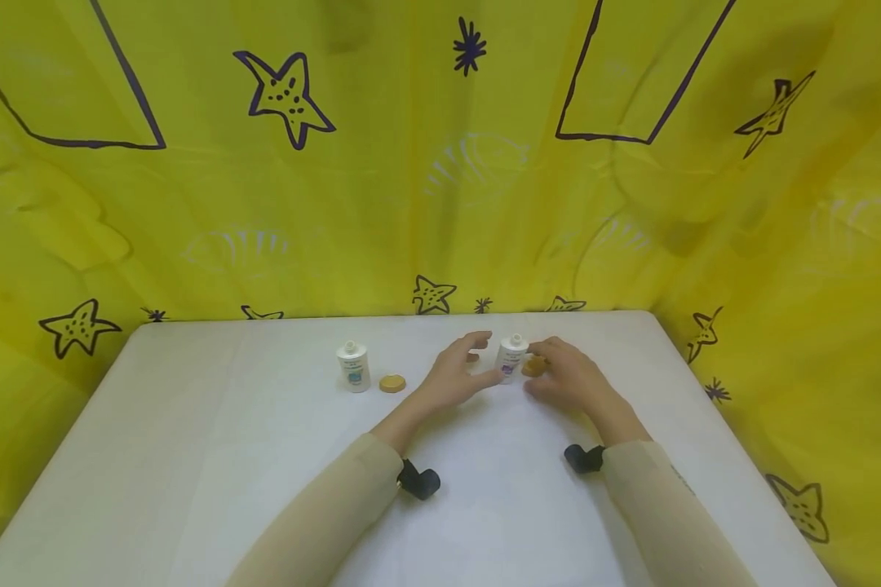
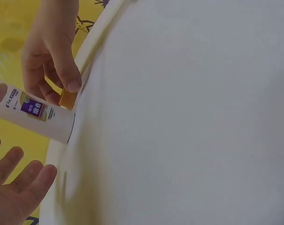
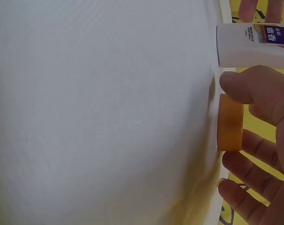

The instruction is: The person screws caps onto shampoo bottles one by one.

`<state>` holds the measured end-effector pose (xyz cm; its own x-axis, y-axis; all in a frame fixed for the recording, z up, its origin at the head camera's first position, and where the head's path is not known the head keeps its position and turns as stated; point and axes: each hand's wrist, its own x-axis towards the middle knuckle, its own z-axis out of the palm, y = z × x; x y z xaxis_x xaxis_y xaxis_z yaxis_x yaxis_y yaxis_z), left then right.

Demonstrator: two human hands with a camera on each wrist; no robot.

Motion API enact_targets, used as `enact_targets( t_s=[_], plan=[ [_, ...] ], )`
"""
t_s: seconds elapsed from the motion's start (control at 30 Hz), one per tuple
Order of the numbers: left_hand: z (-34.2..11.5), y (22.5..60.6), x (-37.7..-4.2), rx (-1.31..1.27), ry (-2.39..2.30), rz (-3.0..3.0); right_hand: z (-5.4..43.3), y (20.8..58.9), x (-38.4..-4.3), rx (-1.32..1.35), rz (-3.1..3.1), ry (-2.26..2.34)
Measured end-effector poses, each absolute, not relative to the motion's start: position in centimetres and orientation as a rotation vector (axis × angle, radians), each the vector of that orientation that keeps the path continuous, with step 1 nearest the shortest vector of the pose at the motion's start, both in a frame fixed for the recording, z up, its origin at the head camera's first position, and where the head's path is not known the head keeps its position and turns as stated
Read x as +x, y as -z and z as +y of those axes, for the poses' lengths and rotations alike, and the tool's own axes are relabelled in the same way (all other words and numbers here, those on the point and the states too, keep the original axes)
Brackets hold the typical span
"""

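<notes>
A white bottle [image 1: 511,355] with a purple label stands upright between my two hands, its narrow neck showing at the top. To its left, my left hand [image 1: 455,373] has its fingers spread and relaxed, with the thumb tip overlapping the bottle in the head view. On the other side, my right hand [image 1: 567,377] has thumb and fingers bent round a round orange cap [image 3: 230,123]. This cap sits low at the tabletop, close beside the bottle. In the left wrist view the right hand's thumb [image 2: 66,70] partly covers the cap.
Farther left stands another white bottle [image 1: 354,367] with a teal label. A second orange cap [image 1: 392,383] lies flat next to it. The white table [image 1: 191,456] meets a yellow patterned curtain [image 1: 382,220] at the back and sides.
</notes>
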<state>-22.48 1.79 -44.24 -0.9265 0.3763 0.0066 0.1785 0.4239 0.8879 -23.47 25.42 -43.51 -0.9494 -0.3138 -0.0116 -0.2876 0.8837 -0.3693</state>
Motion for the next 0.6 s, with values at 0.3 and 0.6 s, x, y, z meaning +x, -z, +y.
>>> enact_targets(
  t_s=[0.3,0.6],
  plan=[
    [3.5,44.7,-23.4,0.478,-1.634,2.405,25.3,43.9,-23.7,-0.507,2.984,0.532],
    [5.1,44.9,-23.6,0.432,-1.656,2.379,25.0,43.6,-23.6,-0.527,2.991,0.514]
  ],
)
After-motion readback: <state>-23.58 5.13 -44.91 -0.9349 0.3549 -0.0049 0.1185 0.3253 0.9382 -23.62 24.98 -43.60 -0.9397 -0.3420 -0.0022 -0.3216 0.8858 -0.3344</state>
